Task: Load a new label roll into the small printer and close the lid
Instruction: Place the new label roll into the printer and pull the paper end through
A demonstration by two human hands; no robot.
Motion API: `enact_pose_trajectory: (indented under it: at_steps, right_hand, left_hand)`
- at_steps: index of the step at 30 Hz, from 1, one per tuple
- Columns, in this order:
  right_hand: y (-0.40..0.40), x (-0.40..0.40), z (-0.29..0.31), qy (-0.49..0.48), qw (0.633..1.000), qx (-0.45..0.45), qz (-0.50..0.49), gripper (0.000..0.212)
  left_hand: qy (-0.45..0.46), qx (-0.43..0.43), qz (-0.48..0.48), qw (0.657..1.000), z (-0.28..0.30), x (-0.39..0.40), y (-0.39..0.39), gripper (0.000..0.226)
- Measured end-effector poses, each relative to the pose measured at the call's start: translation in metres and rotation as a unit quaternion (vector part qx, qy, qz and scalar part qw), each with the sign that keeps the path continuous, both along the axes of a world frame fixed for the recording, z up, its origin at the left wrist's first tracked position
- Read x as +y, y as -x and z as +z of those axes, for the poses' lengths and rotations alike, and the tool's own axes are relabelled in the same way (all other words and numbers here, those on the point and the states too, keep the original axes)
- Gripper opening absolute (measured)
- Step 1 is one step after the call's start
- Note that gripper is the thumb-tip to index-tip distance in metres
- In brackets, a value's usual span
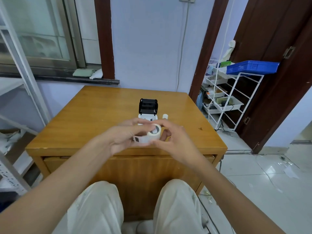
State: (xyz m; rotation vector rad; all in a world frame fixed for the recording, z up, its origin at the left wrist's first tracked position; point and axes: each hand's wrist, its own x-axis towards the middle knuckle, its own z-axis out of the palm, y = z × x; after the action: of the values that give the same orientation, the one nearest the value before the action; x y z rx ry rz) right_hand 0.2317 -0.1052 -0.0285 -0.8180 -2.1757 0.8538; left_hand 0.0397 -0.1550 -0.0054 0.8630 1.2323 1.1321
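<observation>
A white label roll is held above the near part of the wooden table, between both hands. My left hand grips it from the left, with fingers over its top. My right hand pinches its right side. Its loose end with black print hangs on the left. Behind the roll stands the small white printer, with its black lid raised upright. My hands hide the printer's front.
A small white tube stands on the table right of the printer. A white wire rack with trays and a blue crate is at the right by a dark door. Metal shelving stands at the left.
</observation>
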Motion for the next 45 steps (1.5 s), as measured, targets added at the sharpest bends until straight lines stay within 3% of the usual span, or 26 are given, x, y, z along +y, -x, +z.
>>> enact_pose_trajectory:
  at_steps: [4,7,10,13,16,18,24,28,32,38,42,45]
  right_hand:
    - [0.009,-0.005,-0.008,0.029,0.992,0.108,-0.061,0.040]
    - [0.016,-0.013,-0.017,0.019,0.990,0.115,-0.079,0.041]
    - [0.003,-0.011,-0.009,0.052,0.993,0.105,-0.036,0.041]
    - [-0.018,0.000,0.007,0.116,0.990,0.057,0.063,0.041]
    - [-0.029,0.003,0.019,0.156,0.981,-0.002,0.114,0.039]
    - [-0.031,0.000,0.022,0.171,0.976,-0.014,0.132,0.040]
    - [-0.021,-0.006,0.007,0.083,0.994,0.023,0.066,0.043]
    - [-0.010,-0.020,-0.007,0.052,0.998,0.043,-0.009,0.054]
    - [0.001,-0.026,-0.013,-0.009,0.996,0.065,-0.067,0.041]
    - [0.016,-0.027,-0.013,-0.034,0.999,-0.002,-0.040,0.069]
    - [0.021,-0.026,-0.007,-0.051,0.994,0.067,-0.071,0.042]
    - [0.018,-0.017,0.001,-0.021,0.992,0.116,-0.040,0.021]
  left_hand:
    - [0.007,-0.200,0.152,0.968,-0.016,-0.012,-0.037,0.041]
    - [-0.001,-0.249,0.195,0.949,-0.024,-0.018,-0.056,0.036]
    - [0.008,-0.228,0.151,0.962,-0.015,-0.020,-0.051,0.039]
    - [0.046,-0.138,0.012,0.989,0.000,-0.018,-0.025,0.050]
    - [0.055,-0.070,-0.098,0.991,0.008,-0.018,-0.010,0.049]
    - [0.050,-0.054,-0.117,0.990,0.006,-0.018,-0.009,0.047]
    - [0.011,-0.113,0.012,0.993,-0.012,-0.028,-0.023,0.031]
    - [0.012,-0.146,0.062,0.987,-0.021,-0.036,-0.030,0.043]
    - [0.012,-0.217,0.131,0.967,-0.023,-0.035,-0.031,0.052]
    - [0.015,-0.314,0.174,0.933,-0.018,-0.033,-0.037,0.048]
    - [0.001,-0.371,0.192,0.909,-0.017,-0.037,-0.045,0.046]
    - [-0.007,-0.382,0.204,0.901,-0.016,-0.036,-0.044,0.045]
